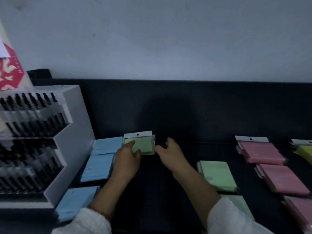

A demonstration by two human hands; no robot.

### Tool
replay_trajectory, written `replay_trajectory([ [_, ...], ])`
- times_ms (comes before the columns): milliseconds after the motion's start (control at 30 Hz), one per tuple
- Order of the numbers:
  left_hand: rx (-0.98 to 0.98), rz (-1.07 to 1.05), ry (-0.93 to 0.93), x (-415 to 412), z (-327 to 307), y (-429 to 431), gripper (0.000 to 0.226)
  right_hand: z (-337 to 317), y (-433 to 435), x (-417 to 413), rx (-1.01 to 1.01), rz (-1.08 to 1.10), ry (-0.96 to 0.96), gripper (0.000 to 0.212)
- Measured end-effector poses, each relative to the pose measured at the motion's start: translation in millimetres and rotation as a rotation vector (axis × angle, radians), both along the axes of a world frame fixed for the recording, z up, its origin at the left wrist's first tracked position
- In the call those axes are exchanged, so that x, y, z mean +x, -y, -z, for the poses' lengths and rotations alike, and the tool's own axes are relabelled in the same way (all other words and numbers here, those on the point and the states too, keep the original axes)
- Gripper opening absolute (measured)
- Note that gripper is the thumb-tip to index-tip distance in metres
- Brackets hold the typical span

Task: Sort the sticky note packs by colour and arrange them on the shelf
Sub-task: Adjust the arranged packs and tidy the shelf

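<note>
Far to the left of the green pack point(146, 146) that is being handled stands a white pen rack point(72, 132). Between the rack and that pack, the blue packs point(97, 168) run in a column from back to front, and the rearmost one lies just beside the green pack's left edge.

The left hand point(126, 159) holds the green pack at its near-left corner. Its fingers lie curled over the top face and the thumb is against the near edge. The pack lies flat at the back of the dark shelf point(160, 191), with its white hang tab pointing away.

Just to the right of it the right hand point(170, 152) hovers with fingers loosely curled and nothing in them. It is close to the pack's right edge, though blur hides whether it touches.

Further right and nearer the front lie two more green packs point(217, 174), well apart from the held one. Beyond them come the pink packs point(260, 152) in their own column, and a yellow pack point(305, 152) sits at the frame's edge.

The step in hand looks like starting a green column beside the blue one, with this pack as its head. The next move probably calls for squaring it against the blue neighbour and letting go. The right hand would then reach across for the stray greens and bring them in line behind it — keeping the tabs facing the same way.
</note>
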State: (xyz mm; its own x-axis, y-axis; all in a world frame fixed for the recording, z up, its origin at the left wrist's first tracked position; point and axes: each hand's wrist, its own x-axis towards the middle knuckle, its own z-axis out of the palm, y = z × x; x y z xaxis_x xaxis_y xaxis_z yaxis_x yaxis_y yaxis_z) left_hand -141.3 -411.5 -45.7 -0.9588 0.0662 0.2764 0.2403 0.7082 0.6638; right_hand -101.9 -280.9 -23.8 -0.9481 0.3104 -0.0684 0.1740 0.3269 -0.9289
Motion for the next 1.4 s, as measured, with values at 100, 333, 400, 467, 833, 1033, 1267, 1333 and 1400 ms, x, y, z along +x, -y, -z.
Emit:
replay_trajectory([
  [100,0.011,0.006,-0.017,-10.3,1.5,1.0,0.041,13.2,21.3,-21.5,0.001,0.025,0.078,0.061],
  [333,-0.073,0.045,-0.119,-33.9,29.9,-1.0,0.051,35.3,26.3,-53.6,0.166,0.123,0.184,0.071],
  [400,-0.108,0.043,-0.106,-36.4,42.0,-0.7,0.049,39.3,24.7,-61.4,0.26,0.144,0.207,0.074],
  [467,-0.149,0.03,-0.104,-39.0,50.9,-0.7,0.044,42.5,27.0,-66.4,0.347,0.141,0.225,0.074],
  [833,-0.121,0.019,-0.145,-48.0,63.1,-4.2,0.045,44.0,23.3,-80.0,-0.02,0.043,0.035,0.076],
  [1033,-0.024,0.021,-0.098,-42.7,59.8,-4.4,0.045,36.7,16.8,-75.4,-0.574,0.096,-0.065,0.081],
  [1267,0.137,0.119,-0.168,-36.3,58.1,1.8,0.046,27.9,14.0,-60.7,-0.58,0.065,-0.042,0.04],
  [1333,0.212,0.138,-0.2,-34.6,54.9,1.0,0.054,26.1,15.2,-58.8,-0.485,0.1,-0.073,0.045],
  [1400,0.308,0.12,-0.194,-34.1,51.2,-0.3,0.06,27.2,14.8,-57.7,-0.367,0.158,-0.11,0.05],
])
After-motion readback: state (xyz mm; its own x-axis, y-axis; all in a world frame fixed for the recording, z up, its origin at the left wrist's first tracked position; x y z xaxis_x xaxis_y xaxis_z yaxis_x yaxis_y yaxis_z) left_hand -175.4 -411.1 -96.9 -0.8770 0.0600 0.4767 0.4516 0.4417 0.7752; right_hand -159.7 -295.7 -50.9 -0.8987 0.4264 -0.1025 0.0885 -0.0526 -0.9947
